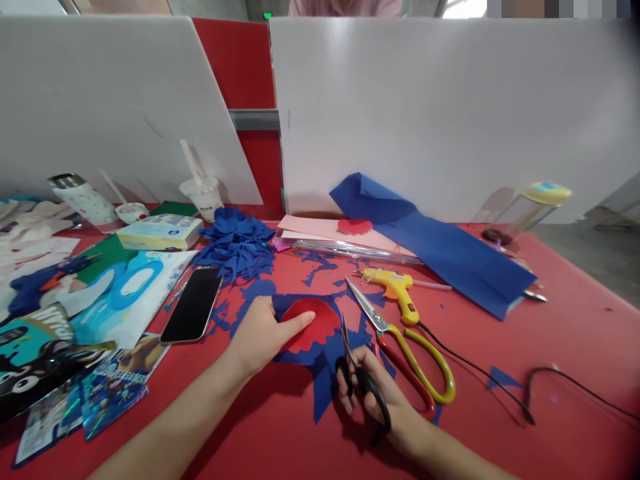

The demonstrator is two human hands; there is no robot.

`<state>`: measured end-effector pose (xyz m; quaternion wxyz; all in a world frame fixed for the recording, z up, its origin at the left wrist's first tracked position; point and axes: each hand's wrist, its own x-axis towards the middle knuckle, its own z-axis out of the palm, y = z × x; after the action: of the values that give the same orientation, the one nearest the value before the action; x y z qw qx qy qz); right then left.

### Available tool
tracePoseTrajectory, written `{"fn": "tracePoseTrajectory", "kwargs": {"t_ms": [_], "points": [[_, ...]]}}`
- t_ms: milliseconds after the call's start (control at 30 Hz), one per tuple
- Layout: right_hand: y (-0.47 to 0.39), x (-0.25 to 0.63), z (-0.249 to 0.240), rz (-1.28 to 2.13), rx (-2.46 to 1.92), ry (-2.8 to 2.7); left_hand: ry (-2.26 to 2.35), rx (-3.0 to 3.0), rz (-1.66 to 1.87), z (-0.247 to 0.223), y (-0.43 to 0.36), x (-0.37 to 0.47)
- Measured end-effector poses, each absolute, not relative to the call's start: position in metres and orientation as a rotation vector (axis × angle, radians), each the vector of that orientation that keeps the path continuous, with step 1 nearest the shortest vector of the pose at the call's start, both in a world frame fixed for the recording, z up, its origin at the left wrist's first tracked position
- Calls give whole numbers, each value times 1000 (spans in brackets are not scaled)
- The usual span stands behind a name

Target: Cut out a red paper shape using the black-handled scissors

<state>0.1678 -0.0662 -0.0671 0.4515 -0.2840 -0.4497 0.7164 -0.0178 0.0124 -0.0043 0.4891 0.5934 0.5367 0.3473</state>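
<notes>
My left hand point(265, 328) pinches a red piece with a scalloped edge point(313, 330) against a blue sheet point(325, 360), thumb on top. The blue sheet has a jagged cut edge, and a pointed strip of it hangs toward me. In my right hand point(375, 387) is a pair of small black-handled scissors point(370, 390), fingers in the loops. Their blades point away from me, at the right edge of the blue sheet. Whether they touch it I cannot tell. Large scissors with yellow and red handles point(393, 333) lie just right of my right hand.
A yellow glue gun point(393, 288) trails a black cord point(465, 360) across the right side. A blue strip point(450, 257) leans on the white partition point(425, 120). At left are a phone point(193, 305), blue cut pieces point(235, 240), a cup point(203, 199) and packets point(115, 387).
</notes>
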Motion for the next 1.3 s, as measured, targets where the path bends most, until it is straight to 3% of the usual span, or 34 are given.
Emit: {"fn": "tracePoseTrajectory", "kwargs": {"t_ms": [1300], "points": [[-65, 166, -70, 1685, -636, -1026, 1273, 1254, 995, -19, 6, -2]]}}
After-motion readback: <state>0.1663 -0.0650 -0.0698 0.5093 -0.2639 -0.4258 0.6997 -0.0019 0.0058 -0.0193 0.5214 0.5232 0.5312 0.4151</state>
